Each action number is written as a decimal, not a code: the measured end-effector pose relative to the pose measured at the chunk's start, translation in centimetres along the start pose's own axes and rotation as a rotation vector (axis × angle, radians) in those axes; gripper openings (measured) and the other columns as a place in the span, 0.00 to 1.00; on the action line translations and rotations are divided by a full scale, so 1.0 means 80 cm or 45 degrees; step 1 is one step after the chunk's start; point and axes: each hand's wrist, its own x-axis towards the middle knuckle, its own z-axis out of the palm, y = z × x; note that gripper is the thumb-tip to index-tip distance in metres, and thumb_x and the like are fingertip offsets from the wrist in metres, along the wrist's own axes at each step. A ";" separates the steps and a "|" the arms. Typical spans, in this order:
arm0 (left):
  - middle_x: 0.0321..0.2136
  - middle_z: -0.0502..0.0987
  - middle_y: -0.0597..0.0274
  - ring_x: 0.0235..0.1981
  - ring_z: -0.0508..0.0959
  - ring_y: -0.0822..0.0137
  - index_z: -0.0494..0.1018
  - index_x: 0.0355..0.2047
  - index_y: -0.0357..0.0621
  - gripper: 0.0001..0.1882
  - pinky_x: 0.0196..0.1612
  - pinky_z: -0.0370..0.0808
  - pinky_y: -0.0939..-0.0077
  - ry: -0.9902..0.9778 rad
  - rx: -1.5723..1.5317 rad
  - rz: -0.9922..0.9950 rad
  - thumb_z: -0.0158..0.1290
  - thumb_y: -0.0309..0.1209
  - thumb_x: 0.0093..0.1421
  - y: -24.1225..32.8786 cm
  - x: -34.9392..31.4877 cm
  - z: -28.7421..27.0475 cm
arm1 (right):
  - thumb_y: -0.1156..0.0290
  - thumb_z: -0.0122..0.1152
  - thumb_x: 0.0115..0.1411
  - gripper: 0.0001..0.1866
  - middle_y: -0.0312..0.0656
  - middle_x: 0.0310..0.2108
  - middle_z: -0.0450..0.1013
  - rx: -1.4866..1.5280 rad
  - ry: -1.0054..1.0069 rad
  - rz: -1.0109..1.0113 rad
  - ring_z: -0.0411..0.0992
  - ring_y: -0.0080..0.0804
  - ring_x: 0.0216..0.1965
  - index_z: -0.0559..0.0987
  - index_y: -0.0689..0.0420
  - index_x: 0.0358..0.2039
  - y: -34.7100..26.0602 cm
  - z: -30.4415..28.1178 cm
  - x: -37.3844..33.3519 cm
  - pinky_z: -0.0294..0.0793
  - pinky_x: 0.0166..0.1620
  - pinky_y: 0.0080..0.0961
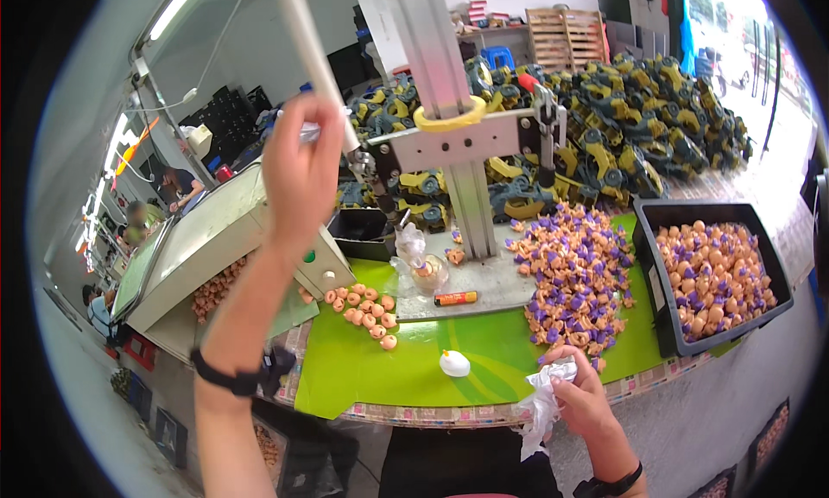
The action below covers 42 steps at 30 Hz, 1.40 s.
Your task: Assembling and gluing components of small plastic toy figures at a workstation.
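My left hand [302, 170] is raised, its fingers curled at the long white lever handle [313, 53] of a metal hand press [449, 144]. Low on the right, my right hand [587, 399] pinches a crumpled white sheet [544, 399], thin like tissue or plastic film. A purple bit shows by its fingertips. Under the lever's plunger, a small piece wrapped in clear plastic [427, 274] rests on the press base [509, 291]. An orange-and-black tube [455, 299] lies there too. Nearer me, a white egg-shaped bottle [454, 363] with a yellow tip stands on the green mat [397, 386].
Round peach doll heads [367, 312] lie left of the press. Many small peach-and-purple figure parts [574, 278] are heaped to its right, beside a black bin [643, 256] filled with similar figures. Green-and-grey toy vehicles [639, 127] pile up behind. A pale sloping box [207, 248] stands left.
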 end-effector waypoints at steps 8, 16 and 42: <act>0.31 0.66 0.67 0.25 0.65 0.81 0.65 0.42 0.38 0.10 0.27 0.65 0.89 -0.199 -0.258 -0.734 0.49 0.23 0.61 0.031 -0.144 0.021 | 0.78 0.56 0.57 0.18 0.34 0.33 0.68 -0.088 -0.070 0.003 0.68 0.17 0.34 0.65 0.58 0.47 0.000 0.003 -0.005 0.67 0.35 0.16; 0.30 0.69 0.63 0.31 0.68 0.77 0.70 0.42 0.39 0.09 0.34 0.69 0.84 0.039 0.363 0.206 0.50 0.26 0.61 0.024 0.042 -0.006 | 0.78 0.57 0.57 0.17 0.34 0.32 0.69 -0.076 -0.014 0.060 0.68 0.16 0.33 0.66 0.57 0.46 0.010 0.014 -0.003 0.66 0.34 0.15; 0.28 0.70 0.69 0.27 0.68 0.80 0.71 0.42 0.39 0.13 0.31 0.68 0.84 -0.582 -0.275 -1.353 0.55 0.26 0.55 -0.016 -0.259 0.045 | 0.77 0.57 0.57 0.22 0.36 0.38 0.69 -0.016 -0.070 0.154 0.69 0.19 0.37 0.62 0.58 0.50 0.034 -0.006 -0.019 0.68 0.38 0.17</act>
